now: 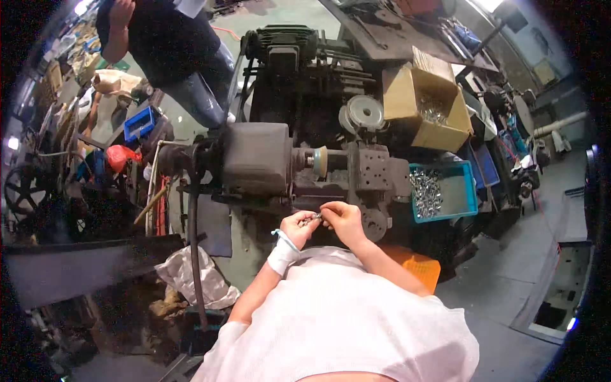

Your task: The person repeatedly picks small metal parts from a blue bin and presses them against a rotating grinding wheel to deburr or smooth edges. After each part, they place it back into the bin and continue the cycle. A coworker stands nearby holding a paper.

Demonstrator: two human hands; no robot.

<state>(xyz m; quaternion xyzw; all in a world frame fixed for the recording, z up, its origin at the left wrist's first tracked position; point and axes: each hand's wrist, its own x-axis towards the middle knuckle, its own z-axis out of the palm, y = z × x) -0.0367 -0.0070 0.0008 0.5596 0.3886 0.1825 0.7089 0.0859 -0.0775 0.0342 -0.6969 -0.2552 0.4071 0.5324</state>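
Note:
Both hands meet in front of my body, just short of a dark lathe-like machine (258, 156). My left hand (296, 228), with a white wrap and a light blue band at the wrist, is curled around several small shiny metal parts (308, 221). My right hand (344, 223) pinches at one of these parts with thumb and fingertips, close beside the left fingers. The parts are too small for their exact kind to show. Beyond the hands, the machine's spindle carries a yellowish ring (320, 162), facing a block with holes (374, 167).
A teal bin (471, 191) with shiny metal parts stands right of the machine. Behind it sits an open cardboard box (439, 137) with more parts. An orange crate (422, 268) is by my right forearm. Another person (172, 48) stands at the far left. A dark upright pole (195, 254) rises at left.

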